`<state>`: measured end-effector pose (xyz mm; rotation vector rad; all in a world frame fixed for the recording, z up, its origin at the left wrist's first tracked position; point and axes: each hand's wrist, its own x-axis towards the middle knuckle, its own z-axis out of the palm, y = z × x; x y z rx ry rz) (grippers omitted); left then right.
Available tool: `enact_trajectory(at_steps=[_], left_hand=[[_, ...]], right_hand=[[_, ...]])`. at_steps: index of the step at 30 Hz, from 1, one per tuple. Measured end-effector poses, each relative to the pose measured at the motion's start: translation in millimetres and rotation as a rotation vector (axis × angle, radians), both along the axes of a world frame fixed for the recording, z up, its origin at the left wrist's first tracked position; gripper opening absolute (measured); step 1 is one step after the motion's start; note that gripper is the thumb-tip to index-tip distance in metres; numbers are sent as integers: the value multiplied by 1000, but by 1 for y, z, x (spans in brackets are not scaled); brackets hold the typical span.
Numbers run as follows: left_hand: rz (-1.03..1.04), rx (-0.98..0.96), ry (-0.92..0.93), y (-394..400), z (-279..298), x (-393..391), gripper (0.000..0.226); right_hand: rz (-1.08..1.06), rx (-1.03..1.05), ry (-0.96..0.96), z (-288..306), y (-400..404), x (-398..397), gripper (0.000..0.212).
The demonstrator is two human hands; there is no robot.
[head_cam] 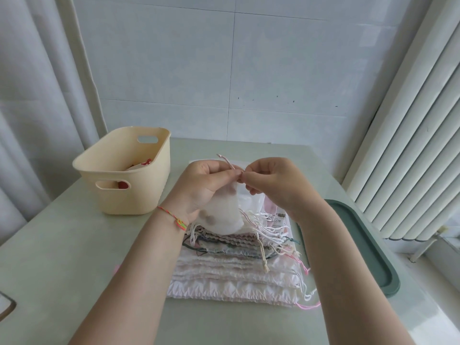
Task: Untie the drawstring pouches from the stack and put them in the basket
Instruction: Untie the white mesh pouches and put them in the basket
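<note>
Pinching cord [230, 163] at pouch [224, 210] mouth: left hand [206, 185], right hand [271, 183] fingers; above stack [236, 270]; basket [124, 170] toward table's far-left corner.

The single view comes from a camera worn on the person's head, looking forward and steeply down over both forearms onto the pale green table [62, 245]. It sits close above the table's near edge and faces the tiled wall [224, 70] rising behind the table's far edge. Its wide lens bends the window blinds [410, 145] right of the table.
</note>
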<state>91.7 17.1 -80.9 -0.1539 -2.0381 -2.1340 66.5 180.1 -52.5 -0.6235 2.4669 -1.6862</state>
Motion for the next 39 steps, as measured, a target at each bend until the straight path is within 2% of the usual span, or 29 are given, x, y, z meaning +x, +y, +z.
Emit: enact_trajectory(at_steps=[3,7,12,16,23,25,27,31,33,36,39], left_hand=[[-39,-23,-3,0,1,2,13],[-106,-46,-32,-2,3,4,13],[-91,-66,-78,-9,3,5,9],[-131,-97,-115,-12,4,6,25],[-141,-119,-123,-12,5,8,27],[-127,-122,-118,-14,6,8,19],[-91,-162,-112,-17,6,8,11],[-48,-263,-135,-18,7,8,13],[-49,-261,-149,-14,8,8,15],[-45,-175,-154,-7,9,9,19],[-56,-76,-149,-5,9,9,18]], right_hand=[[-8,19,11,1,3,-1,12],[-46,-66,32,1,5,-2,7],[-12,-100,24,0,8,-6,7],[2,-58,45,0,7,-6,19],[85,-235,-88,-3,5,-7,26],[139,-266,-157,-3,7,-9,24],[164,-212,-191,-6,9,-10,23],[53,161,-10,-7,8,-8,13],[6,243,89,-5,5,-5,6],[-48,224,204,-2,2,-3,5],[-110,104,244,-1,1,-3,7]])
